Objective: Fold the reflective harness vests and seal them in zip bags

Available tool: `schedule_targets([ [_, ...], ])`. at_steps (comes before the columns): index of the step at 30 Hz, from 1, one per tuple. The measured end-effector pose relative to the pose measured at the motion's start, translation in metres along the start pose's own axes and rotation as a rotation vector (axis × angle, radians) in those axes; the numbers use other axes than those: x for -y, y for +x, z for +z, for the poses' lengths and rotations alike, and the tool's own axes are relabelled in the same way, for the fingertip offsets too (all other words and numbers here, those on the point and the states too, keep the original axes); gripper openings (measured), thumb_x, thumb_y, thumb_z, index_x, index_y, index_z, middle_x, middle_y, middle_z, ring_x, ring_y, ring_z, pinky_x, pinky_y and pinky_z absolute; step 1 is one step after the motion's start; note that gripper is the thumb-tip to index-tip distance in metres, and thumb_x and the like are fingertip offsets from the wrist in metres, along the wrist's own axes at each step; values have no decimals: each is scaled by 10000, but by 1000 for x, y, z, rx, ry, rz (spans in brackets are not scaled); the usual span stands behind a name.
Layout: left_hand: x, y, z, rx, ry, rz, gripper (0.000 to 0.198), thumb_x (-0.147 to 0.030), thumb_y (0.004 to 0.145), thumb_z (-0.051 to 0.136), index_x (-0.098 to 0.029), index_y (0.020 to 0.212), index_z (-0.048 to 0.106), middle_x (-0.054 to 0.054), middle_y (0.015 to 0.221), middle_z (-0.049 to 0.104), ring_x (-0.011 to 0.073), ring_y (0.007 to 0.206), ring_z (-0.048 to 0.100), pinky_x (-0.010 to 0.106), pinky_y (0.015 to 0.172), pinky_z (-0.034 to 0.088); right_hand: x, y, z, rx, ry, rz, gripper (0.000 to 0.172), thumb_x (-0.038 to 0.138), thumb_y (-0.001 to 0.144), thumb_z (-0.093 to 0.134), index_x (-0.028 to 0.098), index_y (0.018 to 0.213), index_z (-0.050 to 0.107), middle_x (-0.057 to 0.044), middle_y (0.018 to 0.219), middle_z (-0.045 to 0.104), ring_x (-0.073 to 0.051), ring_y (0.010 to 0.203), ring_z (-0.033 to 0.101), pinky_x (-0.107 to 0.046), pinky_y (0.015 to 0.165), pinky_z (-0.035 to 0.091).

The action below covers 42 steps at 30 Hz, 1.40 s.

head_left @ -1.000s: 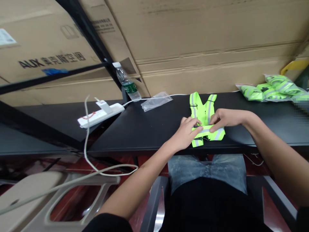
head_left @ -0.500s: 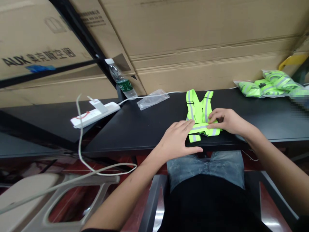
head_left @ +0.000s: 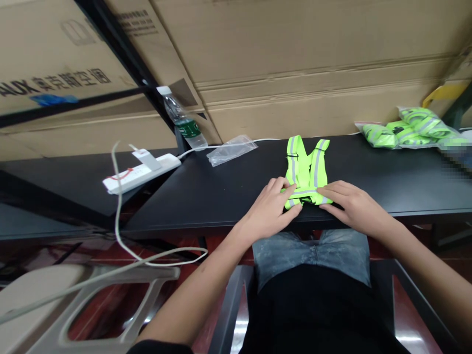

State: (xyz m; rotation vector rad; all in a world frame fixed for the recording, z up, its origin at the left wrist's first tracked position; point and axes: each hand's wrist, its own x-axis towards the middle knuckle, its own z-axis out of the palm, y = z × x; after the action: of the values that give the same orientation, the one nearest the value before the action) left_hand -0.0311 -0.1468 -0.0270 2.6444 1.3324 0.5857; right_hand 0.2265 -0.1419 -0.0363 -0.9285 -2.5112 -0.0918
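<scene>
Drawn inward since the earlier frame, left hand [head_left: 271, 206] and right hand [head_left: 354, 206] closed in on either side of the vest [head_left: 306, 164], fingers [head_left: 287, 186] only slightly curved and laid over its folded lower end, any actual pinch hidden. Lime-yellow vest, grey-striped straps [head_left: 317, 162] standing in a V, small black buckle [head_left: 292, 155] on the left strap, flat on the black table [head_left: 206, 206] near its front edge. Bagged vests [head_left: 409, 130] well off to the right.
</scene>
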Motion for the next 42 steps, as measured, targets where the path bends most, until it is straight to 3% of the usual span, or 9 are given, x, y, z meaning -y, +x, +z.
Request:
schedule_targets([
  [11,7,0,-5,-66,-163,-70,288,-412,1019,447,-205,1159,592,72,1163,664,241,1074,633,391,943,492,-1,5,1,9,8,48,272,277,1027,444,166,1215,606,-143,1088,701,-280,1028,660,-456,888,552],
  [16,19,34,5,-75,-198,-170,441,-459,1037,351,-198,751,561,32,789,595,217,856,593,374,847,500,-26,23,7,39,126,184,347,339,1040,377,159,1248,589,-134,1080,685,-265,975,651,-419,862,523],
  [20,34,68,19,-78,-115,-368,446,-433,1003,407,-191,651,537,81,922,604,272,982,564,459,924,478,-53,39,21,56,69,183,412,365,1043,303,155,1051,657,-142,986,632,-285,962,552,-464,900,465],
  [22,39,78,23,-78,-80,-420,318,-397,960,490,-188,746,598,98,993,614,295,1002,569,494,908,478,-61,41,30,77,10,198,429,360,1035,291,153,1028,667,-154,1010,597,-292,966,513,-471,890,442],
  [25,37,84,23,-108,-93,-419,170,-325,922,564,-187,1011,609,96,1032,640,263,956,606,426,829,504,-62,39,38,55,-81,293,401,353,1022,311,149,1174,621,-163,1084,568,-295,956,502,-444,831,437],
  [28,26,79,19,-148,-46,-344,132,-264,948,549,-188,1031,617,79,997,688,222,876,645,347,750,500,-53,38,37,-4,-235,352,358,351,1003,378,95,1140,588,-189,1077,571,-308,935,519,-422,791,433],
  [33,0,56,14,-94,226,-161,435,-414,1037,416,-129,866,696,128,906,707,256,871,681,359,758,514,-35,39,26,28,-365,364,289,303,1022,389,144,916,606,-131,895,616,-260,797,574,-360,690,419],
  [39,-5,32,15,-56,275,-7,593,-505,926,627,-141,1388,555,139,1111,660,284,1008,653,374,848,533,-17,22,21,-55,-237,299,345,277,1032,375,163,859,651,-136,852,662,-267,848,645,-377,754,497],
  [42,-2,31,16,-35,294,5,608,-512,955,584,-212,1475,486,151,1184,621,300,1075,626,404,899,522,-8,10,19,-98,-129,287,305,377,1012,449,162,1026,665,-164,1037,700,-308,1007,664,-420,828,536],
])
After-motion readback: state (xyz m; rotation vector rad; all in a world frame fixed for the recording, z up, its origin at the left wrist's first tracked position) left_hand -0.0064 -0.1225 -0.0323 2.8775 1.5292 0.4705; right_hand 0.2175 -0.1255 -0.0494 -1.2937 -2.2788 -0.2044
